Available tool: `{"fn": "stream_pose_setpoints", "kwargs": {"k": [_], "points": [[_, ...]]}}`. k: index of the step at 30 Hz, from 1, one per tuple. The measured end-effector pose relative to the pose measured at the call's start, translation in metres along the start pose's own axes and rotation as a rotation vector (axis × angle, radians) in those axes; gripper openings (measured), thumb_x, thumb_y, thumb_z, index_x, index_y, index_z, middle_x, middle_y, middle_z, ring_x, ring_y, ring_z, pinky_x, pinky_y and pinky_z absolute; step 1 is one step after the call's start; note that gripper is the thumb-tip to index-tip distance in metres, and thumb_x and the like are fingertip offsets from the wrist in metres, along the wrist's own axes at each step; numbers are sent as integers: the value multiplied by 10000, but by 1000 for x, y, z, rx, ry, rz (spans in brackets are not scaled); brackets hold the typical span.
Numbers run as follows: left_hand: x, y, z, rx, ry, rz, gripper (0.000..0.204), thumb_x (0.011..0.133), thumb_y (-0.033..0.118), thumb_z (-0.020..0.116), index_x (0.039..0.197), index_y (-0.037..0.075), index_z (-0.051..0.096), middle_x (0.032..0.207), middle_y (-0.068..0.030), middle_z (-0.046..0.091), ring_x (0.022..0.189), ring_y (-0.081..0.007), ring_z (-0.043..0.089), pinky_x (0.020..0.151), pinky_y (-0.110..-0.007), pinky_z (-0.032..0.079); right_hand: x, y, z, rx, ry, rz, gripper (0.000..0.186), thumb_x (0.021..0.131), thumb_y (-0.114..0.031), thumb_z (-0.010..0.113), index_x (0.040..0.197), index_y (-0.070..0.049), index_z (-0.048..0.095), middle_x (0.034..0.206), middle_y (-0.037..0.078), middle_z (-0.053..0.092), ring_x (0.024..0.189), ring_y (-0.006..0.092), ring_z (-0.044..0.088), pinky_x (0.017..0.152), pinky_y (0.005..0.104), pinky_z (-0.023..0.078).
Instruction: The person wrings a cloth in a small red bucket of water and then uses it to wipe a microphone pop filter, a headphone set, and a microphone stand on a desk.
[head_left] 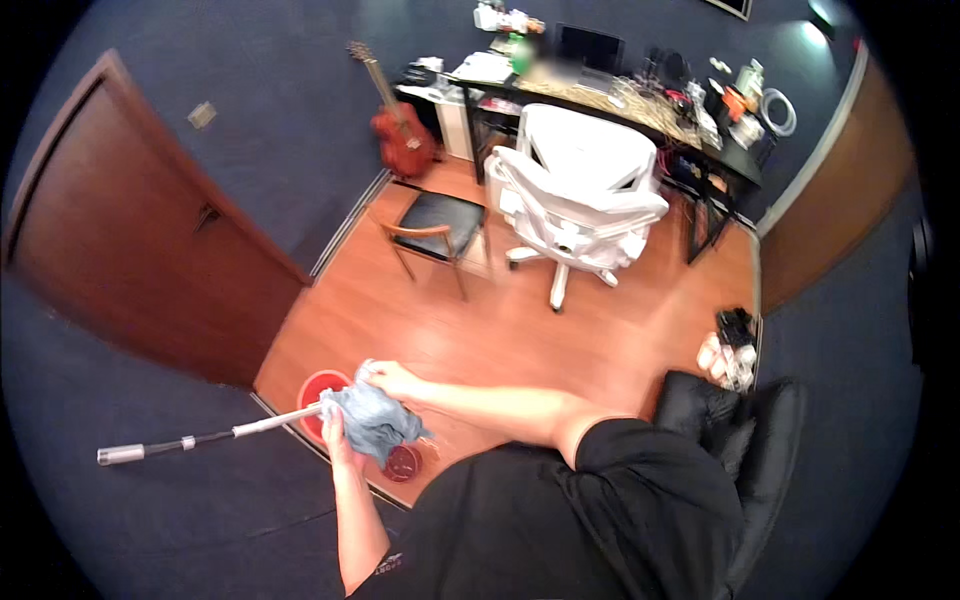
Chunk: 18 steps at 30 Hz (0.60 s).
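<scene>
A blue-grey cloth (372,420) hangs bunched between my hands at lower left of centre. My right hand (395,380) pinches its upper edge, the arm reaching across from the right. Below and to the left, my left hand (338,438) is closed on the cloth, close to the end of a pole. That silver and black pole (265,424) slants out leftward, its far end a pale grip (122,456). The cloth covers the pole's near end, so I cannot tell whether they are joined. Behind them is a red bucket (308,392), partly hidden.
A dark red round container (403,464) sits on the floor below the cloth. Ahead are a wooden chair (440,222), a white office chair (580,185), a guitar (405,140) and a cluttered desk (640,110). A brown door (150,230) is left; a black armchair (770,450) is right.
</scene>
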<state>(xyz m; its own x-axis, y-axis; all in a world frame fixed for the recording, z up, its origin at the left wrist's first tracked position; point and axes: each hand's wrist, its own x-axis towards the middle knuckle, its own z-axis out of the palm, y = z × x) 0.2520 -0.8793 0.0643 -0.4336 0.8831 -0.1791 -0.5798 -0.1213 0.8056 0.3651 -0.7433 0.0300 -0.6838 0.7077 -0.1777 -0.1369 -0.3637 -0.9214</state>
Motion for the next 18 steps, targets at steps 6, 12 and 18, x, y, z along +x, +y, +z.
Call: {"fn": "stream_pose_setpoints", "kwargs": {"k": [6, 12, 18], "points": [[46, -55, 58, 121, 32, -300, 527, 833, -3, 665, 1336, 25, 510, 1222, -178, 630, 1069, -358, 662, 893, -520, 567, -18, -27, -86, 153, 158, 167, 191, 992, -188, 582, 1078, -54, 688, 987, 50, 699, 916, 160, 642, 800, 334, 522], [107, -76, 29, -27, -23, -617, 499, 938, 140, 570, 1410, 10, 476, 1333, -147, 607, 1240, -310, 584, 1037, -489, 488, -14, -68, -132, 880, -407, 250, 253, 886, -215, 488, 988, -50, 650, 939, 101, 693, 893, 237, 666, 807, 416, 543], [137, -28, 123, 51, -453, -467, 464, 984, 206, 587, 1401, 26, 487, 1340, -132, 610, 1204, -306, 608, 1049, -477, 478, -11, -42, -141, 724, -43, 123, 239, 966, -138, 625, 1170, -20, 665, 1095, 110, 729, 934, 184, 718, 818, 355, 603]]}}
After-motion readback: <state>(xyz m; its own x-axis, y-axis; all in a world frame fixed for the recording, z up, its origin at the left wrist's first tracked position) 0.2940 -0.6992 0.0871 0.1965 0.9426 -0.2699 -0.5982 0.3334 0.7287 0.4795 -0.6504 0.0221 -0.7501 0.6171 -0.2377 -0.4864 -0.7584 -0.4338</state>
